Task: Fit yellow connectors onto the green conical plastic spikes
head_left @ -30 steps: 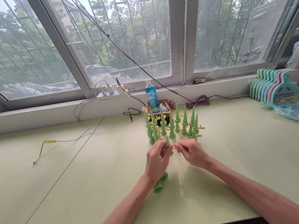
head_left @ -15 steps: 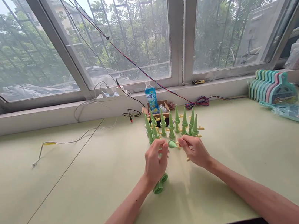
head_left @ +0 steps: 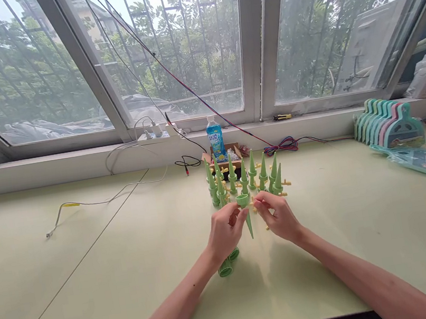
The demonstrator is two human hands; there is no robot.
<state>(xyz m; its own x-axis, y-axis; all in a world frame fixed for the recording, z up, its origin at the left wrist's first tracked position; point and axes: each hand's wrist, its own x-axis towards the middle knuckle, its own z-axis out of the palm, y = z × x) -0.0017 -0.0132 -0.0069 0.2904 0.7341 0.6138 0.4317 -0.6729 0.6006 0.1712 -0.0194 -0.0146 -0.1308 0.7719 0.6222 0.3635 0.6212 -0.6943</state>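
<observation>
A green watering spike [head_left: 249,222] hangs tip down in front of me, its round open collar upward. My left hand [head_left: 226,230] is closed, thumb and fingers pinching the spike just below the collar. On the spike's right side, my right hand [head_left: 278,213] is pinched at its small yellow valve; the fingertips hide part of it. Behind both hands, several more green spikes [head_left: 262,172] with yellow valves stand tip up on the table. Two green ring-ended pieces [head_left: 225,270] lie beside my left wrist, partly covered by it.
A bottle of blue liquid [head_left: 216,140] rises behind the spikes at a small cardboard box [head_left: 231,165]. Coiled cables [head_left: 281,145] lie along the back edge. Far right are several pastel hanger-like pieces [head_left: 390,125] and a wrapped teal item [head_left: 413,160]. A white cable [head_left: 95,201] crosses the left side.
The spike has turned from pointing sideways to tip down with its collar up. My left fingers have come over to the right and closed on it; my right hand has barely moved.
</observation>
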